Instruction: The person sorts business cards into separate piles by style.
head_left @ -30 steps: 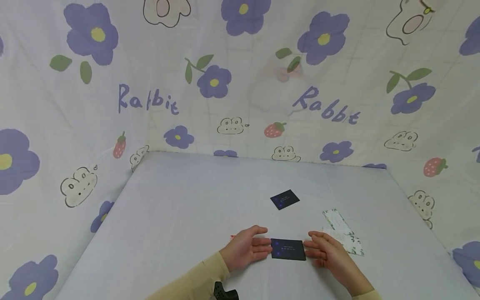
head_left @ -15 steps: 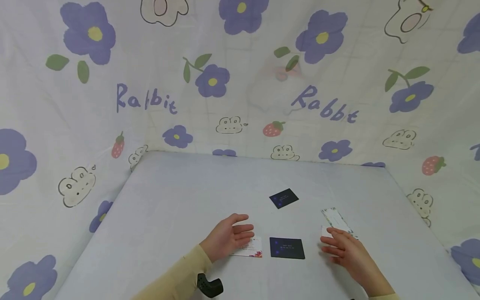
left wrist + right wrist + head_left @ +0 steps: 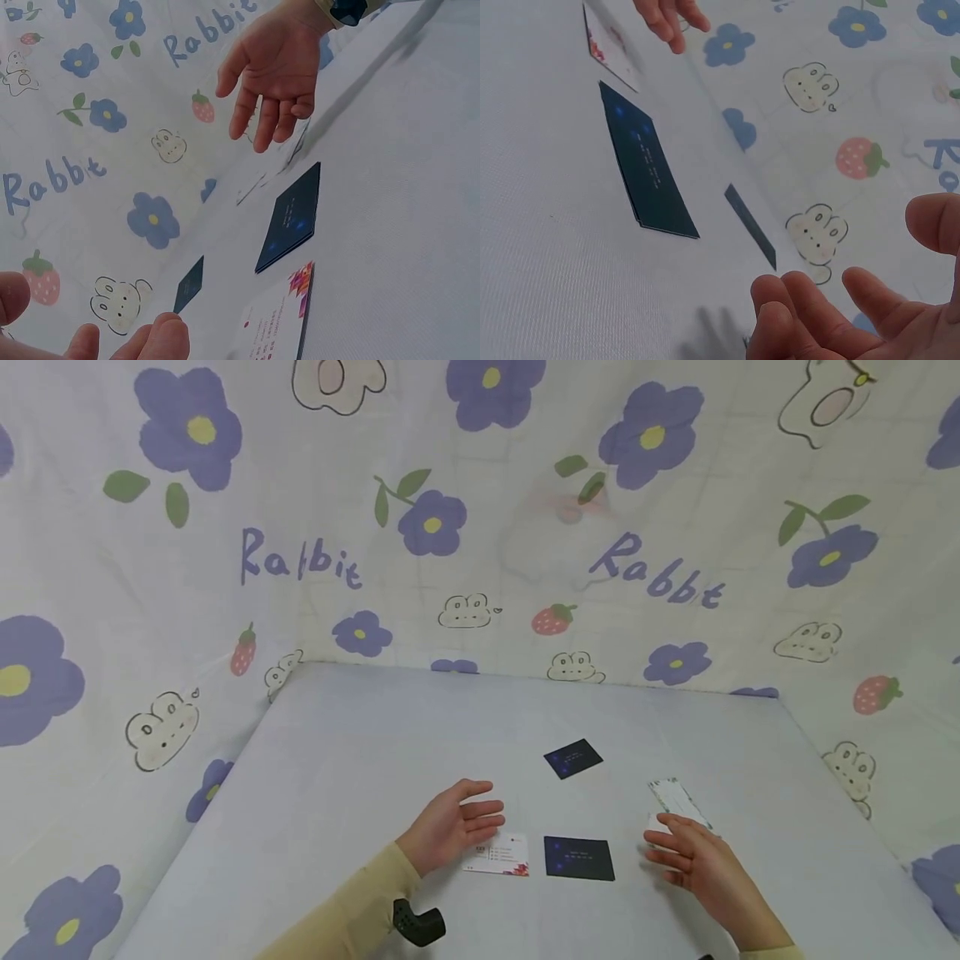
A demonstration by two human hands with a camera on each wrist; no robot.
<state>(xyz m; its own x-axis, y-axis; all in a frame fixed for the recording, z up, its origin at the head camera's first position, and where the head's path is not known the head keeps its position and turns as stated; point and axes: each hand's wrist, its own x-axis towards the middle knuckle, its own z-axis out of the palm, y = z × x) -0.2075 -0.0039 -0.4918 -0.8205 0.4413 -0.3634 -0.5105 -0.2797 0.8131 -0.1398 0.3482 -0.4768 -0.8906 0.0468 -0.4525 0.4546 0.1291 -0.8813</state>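
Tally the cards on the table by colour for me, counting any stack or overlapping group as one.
Dark: 2, nearer dark card and farther dark card
White with red print: 1, red-printed card
White with green leaves: 1, leaf-printed card or group, partly behind the right hand
Total: 4

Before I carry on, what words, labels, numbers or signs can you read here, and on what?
"Rabbit", twice, on the patterned backdrop.
Near dark card: print too small to read.
Far dark card: print too small to read.
White card with red floral corner: lines too small to read.
Leafy-edged card: any print too faint to read.
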